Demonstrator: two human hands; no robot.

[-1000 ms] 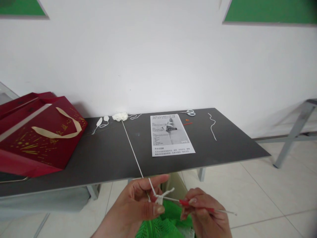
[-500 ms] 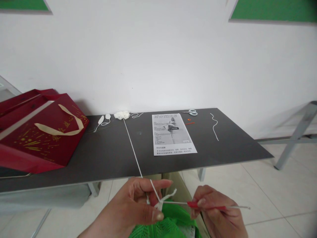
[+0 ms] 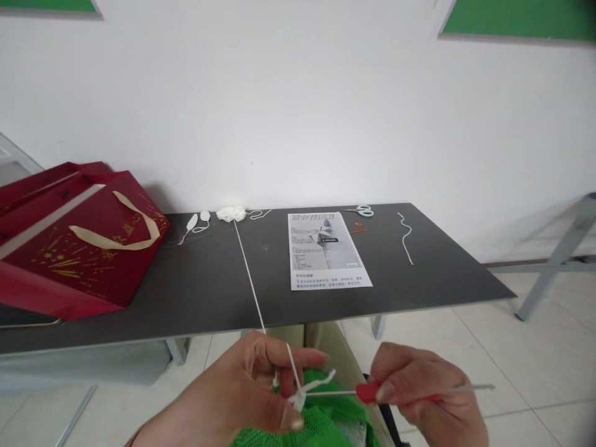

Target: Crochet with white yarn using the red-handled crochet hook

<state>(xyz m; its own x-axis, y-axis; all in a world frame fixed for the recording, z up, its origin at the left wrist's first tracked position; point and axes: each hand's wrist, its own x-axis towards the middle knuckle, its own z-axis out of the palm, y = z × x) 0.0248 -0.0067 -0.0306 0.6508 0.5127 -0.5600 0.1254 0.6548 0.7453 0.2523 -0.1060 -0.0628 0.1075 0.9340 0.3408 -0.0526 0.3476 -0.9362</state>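
Note:
My left hand (image 3: 261, 385) pinches a small white crochet piece (image 3: 298, 399) between thumb and fingers, its index finger stretched out. White yarn (image 3: 250, 273) passes over that finger and runs back to a white yarn bundle (image 3: 231, 213) on the table. A short yarn tail sticks out to the right of the piece. My right hand (image 3: 421, 388) is closed round the red grip of a crochet hook (image 3: 367, 392). One end of the hook's metal shaft meets the white piece; the other end projects to the right.
On the dark table (image 3: 223, 304) lie a printed sheet (image 3: 330, 279), scissors (image 3: 364, 211), small orange items (image 3: 358, 231), a loose yarn strand (image 3: 406, 239) and two white crocheted pieces (image 3: 192, 223). A red gift bag (image 3: 93, 248) stands left. Green mesh fabric (image 3: 279, 434) lies below my hands.
My right hand has moved slightly right and its grip on the hook has turned a little. My left hand still holds the white piece, slightly lower. The view has shifted slightly.

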